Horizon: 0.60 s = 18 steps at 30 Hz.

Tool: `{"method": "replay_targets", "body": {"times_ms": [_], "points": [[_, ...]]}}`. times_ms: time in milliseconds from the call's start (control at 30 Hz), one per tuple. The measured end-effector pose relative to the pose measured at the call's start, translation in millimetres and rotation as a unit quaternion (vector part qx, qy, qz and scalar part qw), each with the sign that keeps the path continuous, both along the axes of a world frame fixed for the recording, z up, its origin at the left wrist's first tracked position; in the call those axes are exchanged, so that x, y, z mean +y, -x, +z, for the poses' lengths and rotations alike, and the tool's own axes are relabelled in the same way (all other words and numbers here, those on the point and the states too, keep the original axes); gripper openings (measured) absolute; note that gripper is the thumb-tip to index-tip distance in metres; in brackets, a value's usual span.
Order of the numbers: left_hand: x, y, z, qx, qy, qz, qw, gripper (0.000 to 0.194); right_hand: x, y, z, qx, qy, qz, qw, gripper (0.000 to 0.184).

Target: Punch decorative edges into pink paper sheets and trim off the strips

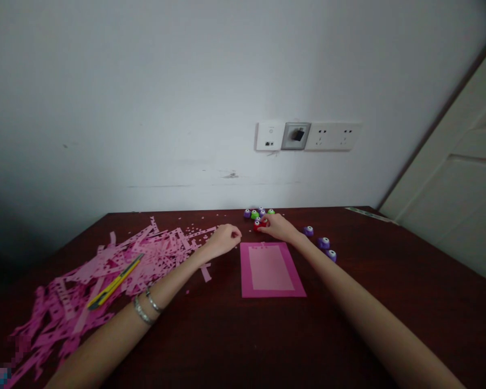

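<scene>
Near the back of the table, my right hand [280,227] has its thumb and fingers closed around a small red paper punch [263,222]. Another red punch [257,226] sits just to its left. My left hand [225,240] is curled into a loose fist beside the top left corner of the paper; whatever it may hold is hidden. Between my forearms lies a pink card [299,289], a lighter pink sheet [270,270] on top of it. A few tiny pink bits lie along the sheet's upper edge.
Purple and green punches [254,215] cluster by the wall, and purple ones [323,243] stand right of my right forearm. Punched pink paper strips [157,254] pile up at left, with a yellow utility knife [115,282] on them. A ruler-like strip [370,215] lies at back right.
</scene>
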State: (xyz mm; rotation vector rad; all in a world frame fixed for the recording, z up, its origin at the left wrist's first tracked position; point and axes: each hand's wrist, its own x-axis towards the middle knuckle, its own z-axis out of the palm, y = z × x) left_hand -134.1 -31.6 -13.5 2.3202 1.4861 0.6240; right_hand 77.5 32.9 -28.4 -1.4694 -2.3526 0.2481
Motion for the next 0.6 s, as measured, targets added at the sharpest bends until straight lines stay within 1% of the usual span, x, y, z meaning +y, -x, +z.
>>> {"method": "replay_targets", "body": {"times_ms": [133, 233, 333, 400, 467, 533, 600], "points": [[-2.3, -4.8, -6.9, 0.01, 0.014, -0.049, 0.999, 0.021, 7.4, 7.1, -5.3, -0.037, 0.002, -0.018, 0.999, 0.028], [-2.1, -7.2, -11.3, 0.015, 0.021, -0.062, 0.998, 0.022, 10.4, 9.1, -6.2, -0.044, 0.013, -0.009, 0.999, 0.025], [-7.4, -10.3, -10.7, 0.044, 0.018, -0.082, 0.996, 0.022, 11.2, 8.9, -5.0, -0.04, 0.022, 0.006, 0.999, 0.023], [-18.5, -14.6, -7.7, 0.096, 0.004, -0.118, 0.988, 0.023, 11.4, 8.3, -4.0, -0.034, 0.028, 0.018, 0.999, 0.021], [-35.9, -21.3, -4.5, 0.168, -0.019, -0.157, 0.973, 0.027, 11.9, 7.8, -3.4, -0.027, 0.036, 0.031, 0.999, 0.018], [-56.1, -29.2, -2.7, 0.224, -0.048, -0.172, 0.958, 0.038, 12.7, 7.8, -2.9, -0.019, 0.044, 0.04, 0.998, 0.016], [-74.1, -36.4, -2.5, 0.243, -0.04, -0.188, 0.951, 0.055, 13.3, 7.6, -2.1, -0.016, 0.058, 0.049, 0.997, 0.015]]}}
